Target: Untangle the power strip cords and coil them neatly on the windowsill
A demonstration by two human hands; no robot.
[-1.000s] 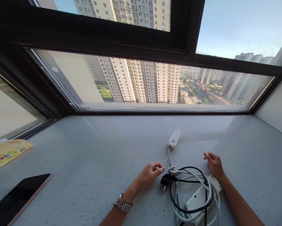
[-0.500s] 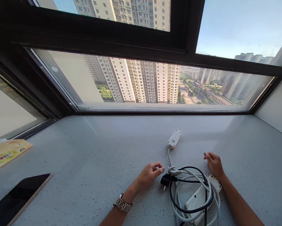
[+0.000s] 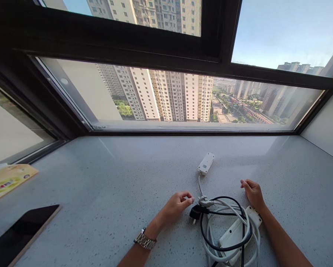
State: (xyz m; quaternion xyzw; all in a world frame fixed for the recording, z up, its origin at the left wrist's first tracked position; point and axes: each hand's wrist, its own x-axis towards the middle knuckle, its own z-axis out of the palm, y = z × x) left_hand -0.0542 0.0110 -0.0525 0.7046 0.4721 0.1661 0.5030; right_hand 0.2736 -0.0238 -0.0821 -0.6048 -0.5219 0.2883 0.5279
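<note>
The left hand (image 3: pixel 175 207) rested with fingers loosely curled, empty, just beside the black plug (image 3: pixel 195 214); the right hand (image 3: pixel 253 194) lay open, empty, touching the white power strip (image 3: pixel 236 231) on the bench (image 3: pixel 99 178). The coiled cables (image 3: pixel 227 222) looked floppy and light; the rigid plug bodies seemed the best holds.

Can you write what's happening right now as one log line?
left hand: empty, beside black plug | right hand: empty, beside power strip | cables coiled

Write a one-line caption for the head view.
Left hand beside black plug, right hand by coiled cords on a windowsill.
</note>
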